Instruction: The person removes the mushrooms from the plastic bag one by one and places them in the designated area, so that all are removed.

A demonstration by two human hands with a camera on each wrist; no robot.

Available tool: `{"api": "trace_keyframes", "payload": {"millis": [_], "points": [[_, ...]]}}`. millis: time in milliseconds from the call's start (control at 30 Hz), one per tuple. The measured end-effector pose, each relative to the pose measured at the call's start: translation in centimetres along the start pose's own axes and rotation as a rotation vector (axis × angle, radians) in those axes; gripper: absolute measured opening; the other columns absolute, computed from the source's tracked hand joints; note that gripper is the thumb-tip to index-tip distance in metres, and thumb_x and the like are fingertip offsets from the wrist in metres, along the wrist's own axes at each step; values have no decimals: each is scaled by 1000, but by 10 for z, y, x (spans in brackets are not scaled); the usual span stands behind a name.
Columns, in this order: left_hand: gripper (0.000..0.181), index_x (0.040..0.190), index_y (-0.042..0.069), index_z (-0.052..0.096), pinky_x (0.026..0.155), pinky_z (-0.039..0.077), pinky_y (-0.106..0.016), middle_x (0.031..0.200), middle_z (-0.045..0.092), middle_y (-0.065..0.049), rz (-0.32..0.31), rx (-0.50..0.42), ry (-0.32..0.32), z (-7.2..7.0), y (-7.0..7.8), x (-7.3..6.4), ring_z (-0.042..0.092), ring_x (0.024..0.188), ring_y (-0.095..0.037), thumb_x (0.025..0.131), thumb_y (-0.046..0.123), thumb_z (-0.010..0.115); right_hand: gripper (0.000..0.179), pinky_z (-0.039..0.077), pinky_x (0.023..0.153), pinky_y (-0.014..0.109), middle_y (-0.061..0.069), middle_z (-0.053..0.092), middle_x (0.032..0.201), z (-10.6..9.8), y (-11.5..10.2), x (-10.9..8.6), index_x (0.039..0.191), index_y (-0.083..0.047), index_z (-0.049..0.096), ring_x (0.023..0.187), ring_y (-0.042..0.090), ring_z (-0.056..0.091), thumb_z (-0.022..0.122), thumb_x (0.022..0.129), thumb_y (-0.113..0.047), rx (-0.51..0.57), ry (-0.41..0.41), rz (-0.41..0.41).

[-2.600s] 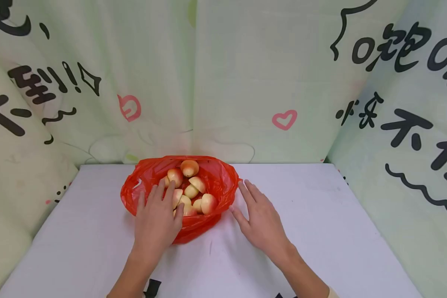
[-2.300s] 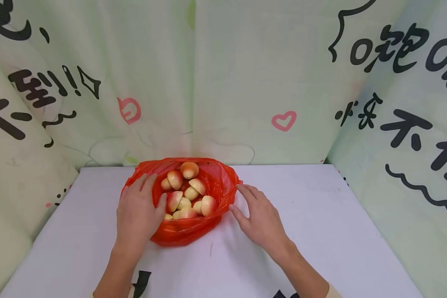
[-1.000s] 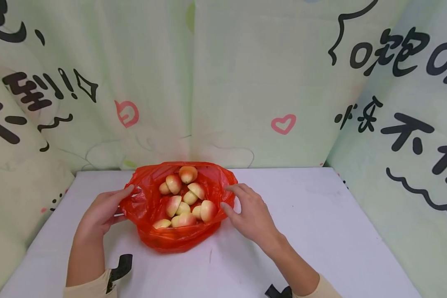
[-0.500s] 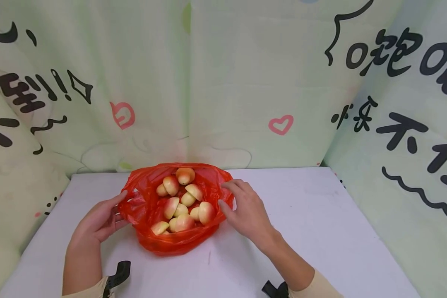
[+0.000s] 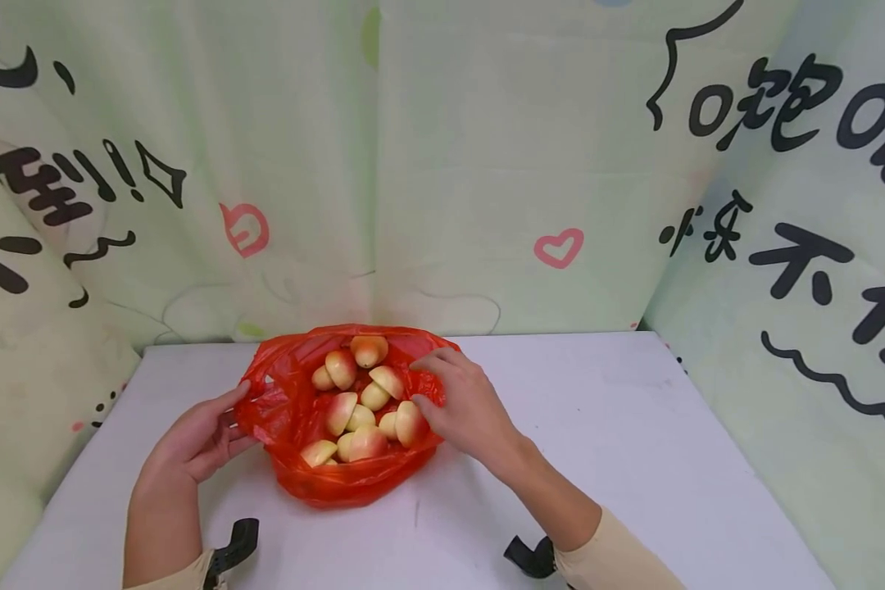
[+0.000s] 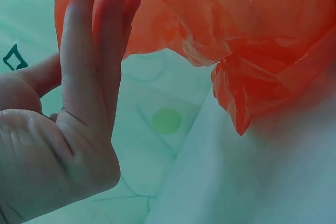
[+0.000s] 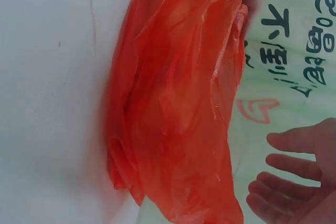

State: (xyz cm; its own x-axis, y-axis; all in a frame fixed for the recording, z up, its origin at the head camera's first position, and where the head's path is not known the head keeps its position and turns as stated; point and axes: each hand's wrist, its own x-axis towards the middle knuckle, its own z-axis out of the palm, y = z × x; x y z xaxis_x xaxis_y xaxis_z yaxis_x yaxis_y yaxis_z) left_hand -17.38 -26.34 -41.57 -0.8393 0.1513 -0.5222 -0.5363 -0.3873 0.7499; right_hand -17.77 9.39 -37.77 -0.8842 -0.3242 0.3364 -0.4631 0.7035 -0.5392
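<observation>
A thin red plastic bag (image 5: 332,485) sits on the table with its mouth spread wide. Inside lie several mushrooms (image 5: 366,442) with red-to-cream rounded caps and pale stems. At the bag's left rim my left hand (image 5: 199,438) pinches the plastic, thumb on top and fingers below; in the left wrist view its long fingers stand nearly straight against the film. My right hand (image 5: 466,401) reaches over the right rim, fingers loosely bent above the mushrooms and holding none. In the right wrist view the fingers (image 7: 286,169) are spread, apart from the bag.
The white table (image 5: 597,459) ends at the back against a pale green printed curtain (image 5: 487,164), which also runs along both sides. Black straps (image 5: 232,553) show at both beige sleeves.
My left hand has gone from over the bag to its left rim, pulling the mouth wider. My right hand has shifted left from beside the right rim to over the opening.
</observation>
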Motion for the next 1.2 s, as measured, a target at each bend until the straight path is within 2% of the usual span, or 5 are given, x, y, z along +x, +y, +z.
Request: {"api": "trace_keyframes", "payload": {"millis": [433, 667, 867, 1200], "points": [[16, 112, 28, 70, 93, 62, -34, 107, 77, 6, 9, -13, -7, -5, -1, 1, 77, 100, -15, 101, 40, 66, 38, 65, 89, 39, 6, 66, 131, 12, 0, 12, 128, -8, 72, 123, 25, 61, 80, 91, -13, 30, -174, 3], [17, 113, 28, 69, 93, 62, -34, 107, 77, 6, 25, -1, -7, -5, -2, 2, 77, 100, -16, 101, 40, 67, 43, 63, 93, 42, 11, 67, 134, 20, 10, 18, 134, -6, 67, 127, 30, 58, 77, 93, -13, 56, -293, 30], [17, 112, 28, 70, 92, 62, -34, 107, 77, 5, 38, 12, -13, -5, -2, 1, 77, 100, -16, 101, 41, 66, 44, 62, 94, 42, 12, 67, 133, 26, 15, 21, 134, -6, 67, 127, 29, 57, 78, 92, -11, 24, -345, 49], [21, 113, 29, 69, 91, 63, -34, 107, 78, 6, 31, -25, -5, -3, 0, -2, 77, 99, -16, 99, 45, 67, 47, 64, 89, 39, 10, 66, 132, 37, 22, 21, 130, -8, 68, 127, 28, 55, 84, 87, -12, 18, -405, 85]]}}
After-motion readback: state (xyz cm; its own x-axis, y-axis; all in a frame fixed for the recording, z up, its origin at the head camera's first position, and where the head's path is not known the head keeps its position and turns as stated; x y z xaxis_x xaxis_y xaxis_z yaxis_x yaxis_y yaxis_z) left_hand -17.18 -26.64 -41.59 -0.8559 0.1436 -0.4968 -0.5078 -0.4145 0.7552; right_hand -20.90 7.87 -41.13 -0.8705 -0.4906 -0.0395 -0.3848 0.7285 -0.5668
